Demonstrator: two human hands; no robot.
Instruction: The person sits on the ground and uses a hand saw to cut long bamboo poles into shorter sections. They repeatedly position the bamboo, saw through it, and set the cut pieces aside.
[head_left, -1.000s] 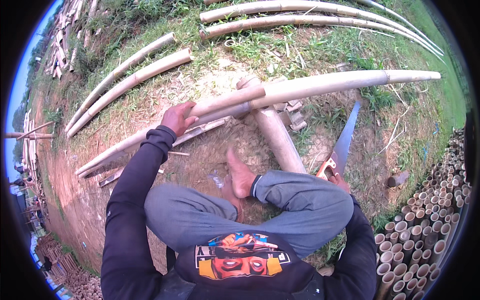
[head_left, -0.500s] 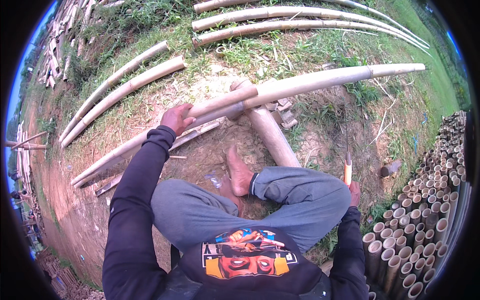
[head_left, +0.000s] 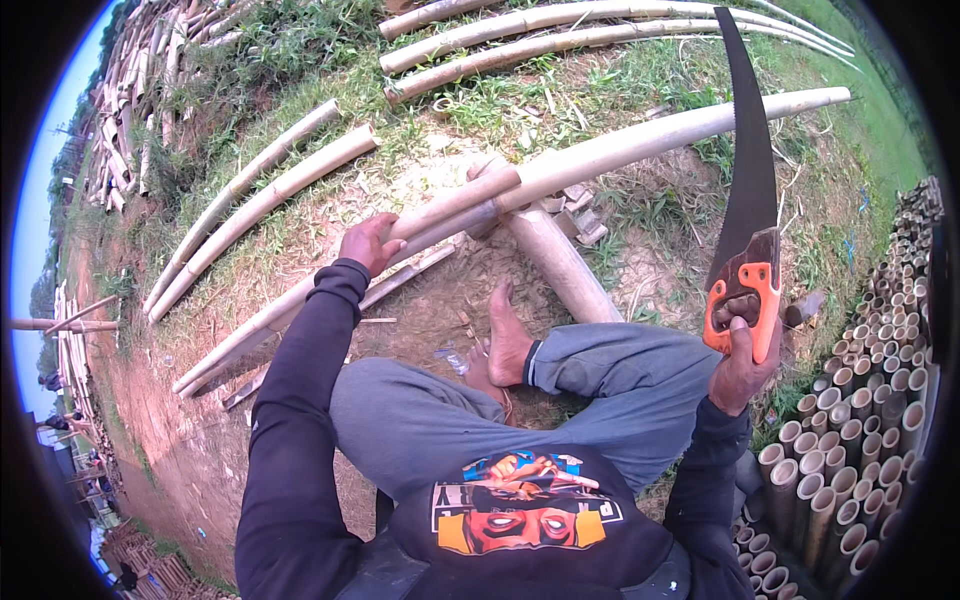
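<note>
My right hand [head_left: 742, 372] grips the orange handle of a handsaw [head_left: 752, 165], its dark toothed blade standing up and away from me. The blade passes in front of the far right part of a long pale bamboo pole [head_left: 640, 146]. That pole slants across in front of me, over a thick bamboo support [head_left: 563, 265]. Alongside it lies a shorter bamboo piece [head_left: 456, 203], its right end near the support. My left hand [head_left: 370, 243] is wrapped over the short piece where it meets the long pole, thumb toward me; the fingers' undersides are hidden.
My bare feet [head_left: 508, 335] rest on the dirt just nearer than the poles. Cut bamboo lengths [head_left: 262, 220] lie at the left, longer poles [head_left: 560, 62] at the back. Upright bamboo tubes [head_left: 830, 490] are packed at the right. Offcuts [head_left: 582, 222] sit beside the support.
The saw has come up from beside my right knee and turned, so its broad blade face now shows. My left hand stays on the bamboo. The view has shifted slightly.
</note>
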